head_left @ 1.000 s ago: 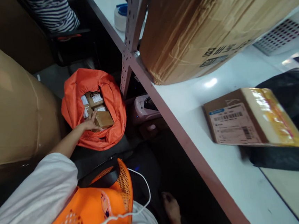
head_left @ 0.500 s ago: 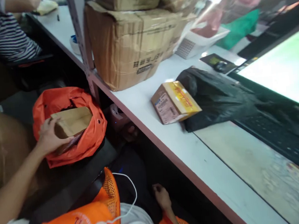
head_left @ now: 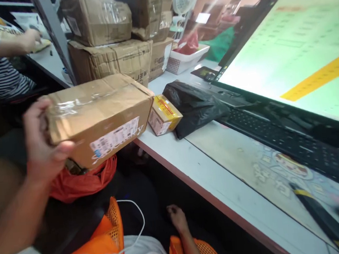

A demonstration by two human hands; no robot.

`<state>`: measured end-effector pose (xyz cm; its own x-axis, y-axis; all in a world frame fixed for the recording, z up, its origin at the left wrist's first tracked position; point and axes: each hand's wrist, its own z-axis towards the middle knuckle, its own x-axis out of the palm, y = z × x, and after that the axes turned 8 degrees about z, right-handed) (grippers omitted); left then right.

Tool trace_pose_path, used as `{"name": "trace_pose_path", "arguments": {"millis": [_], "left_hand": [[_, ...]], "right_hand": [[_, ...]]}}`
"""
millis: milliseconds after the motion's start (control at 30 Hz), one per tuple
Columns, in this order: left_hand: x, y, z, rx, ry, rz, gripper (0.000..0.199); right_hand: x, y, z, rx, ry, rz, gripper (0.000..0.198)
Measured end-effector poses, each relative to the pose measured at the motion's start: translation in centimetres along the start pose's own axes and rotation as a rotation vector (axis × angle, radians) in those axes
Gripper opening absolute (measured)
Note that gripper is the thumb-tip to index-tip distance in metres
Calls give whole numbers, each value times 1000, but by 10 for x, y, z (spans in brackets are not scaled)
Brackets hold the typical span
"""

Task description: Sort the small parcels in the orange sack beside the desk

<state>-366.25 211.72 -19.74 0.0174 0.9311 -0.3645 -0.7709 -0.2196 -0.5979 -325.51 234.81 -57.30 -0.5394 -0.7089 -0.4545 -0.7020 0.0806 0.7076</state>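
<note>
Gripping one end of the taped cardboard parcel (head_left: 100, 119) at frame left, the left hand (head_left: 42, 148) was closed around it, the parcel stretching rightward toward the desk (head_left: 222, 189) edge.

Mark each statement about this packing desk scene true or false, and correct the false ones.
1. The left hand grips a taped cardboard parcel by its end. True.
2. The right hand holds the small yellow box. False: it rests low by the lap, holding nothing visible; the box lies on the white desk.
3. A black plastic bag lies beside the yellow box. True.
4. The keyboard is white. False: it is black.
5. The orange bag sits on the desk. False: it is below desk level, under the parcel.
</note>
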Motion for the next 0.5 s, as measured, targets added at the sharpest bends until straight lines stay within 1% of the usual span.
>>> {"name": "trace_pose_path", "arguments": {"millis": [33,100,133,200,300,400,500], "left_hand": [[22,-7,-3,20,9,-26,122],[62,-16,-8,22,-47,-6,110],[79,-17,-10,18,-79,34,108],[104,-15,-10,32,-127,131,108],[129,-12,-3,61,-114,209,105],[146,-13,10,76,-77,189,104],[157,-12,19,82,-52,149,105]], "right_hand": [[0,-2,-2,-19,-6,31,36],[-1,-5,-6,-37,-22,138,42],[-1,-6,-8,-35,-32,214,45],[-1,-6,-12,-22,-47,377,46],[-3,-1,-16,17,-43,509,46],[-7,7,-18,83,-19,548,50],[-9,13,-12,126,-6,571,52]]}}
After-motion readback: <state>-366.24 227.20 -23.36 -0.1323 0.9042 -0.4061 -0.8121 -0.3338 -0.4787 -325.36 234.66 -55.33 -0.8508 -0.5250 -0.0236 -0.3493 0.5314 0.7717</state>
